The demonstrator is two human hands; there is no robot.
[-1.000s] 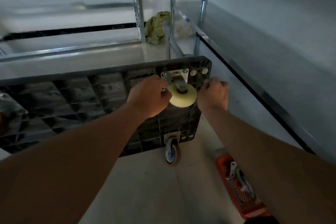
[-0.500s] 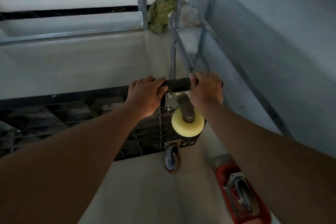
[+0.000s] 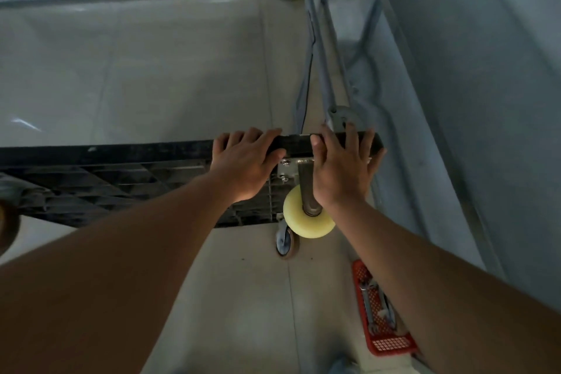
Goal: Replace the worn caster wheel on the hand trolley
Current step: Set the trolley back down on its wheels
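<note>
Both hands grasp the upturned trolley deck's (image 3: 121,173) top edge, left hand (image 3: 246,164) and right hand (image 3: 343,167) flanking the fitted pale yellow caster wheel (image 3: 308,222). Righting the trolley looks next, needing a controlled lowering; the red tool basket (image 3: 385,340) sits near right, possibly underfoot.

A pale yellow caster wheel (image 3: 308,218) is seen on the black ribbed trolley deck (image 3: 121,173); a red mesh-patterned basket (image 3: 384,340) is seen on the grey-white floor (image 3: 151,70).
</note>
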